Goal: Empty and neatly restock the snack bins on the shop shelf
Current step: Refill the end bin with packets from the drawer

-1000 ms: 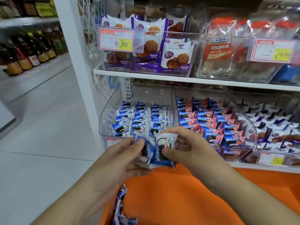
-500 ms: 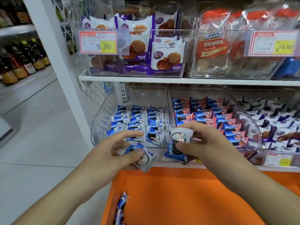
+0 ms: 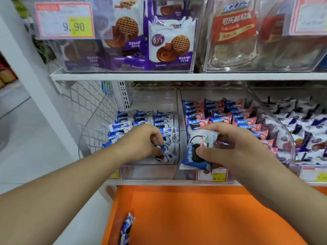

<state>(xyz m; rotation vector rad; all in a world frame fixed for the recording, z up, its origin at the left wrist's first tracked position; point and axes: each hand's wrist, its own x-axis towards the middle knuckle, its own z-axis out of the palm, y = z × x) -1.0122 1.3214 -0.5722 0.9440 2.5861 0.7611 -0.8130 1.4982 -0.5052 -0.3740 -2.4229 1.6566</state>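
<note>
Left hand [image 3: 141, 140] pinching blue-white cookie packet [image 3: 163, 152] inside clear plastic bin [image 3: 174, 103]; right hand [image 3: 228, 145] gripping second packet [image 3: 198, 149] beside bin. Seat upright, aligned with rows.

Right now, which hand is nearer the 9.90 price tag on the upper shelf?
Left. The left hand is down in the blue-packet bin, below and right of the 9.90 price tag. The right hand, holding a packet, sits farther right at the next bin's front.
</note>
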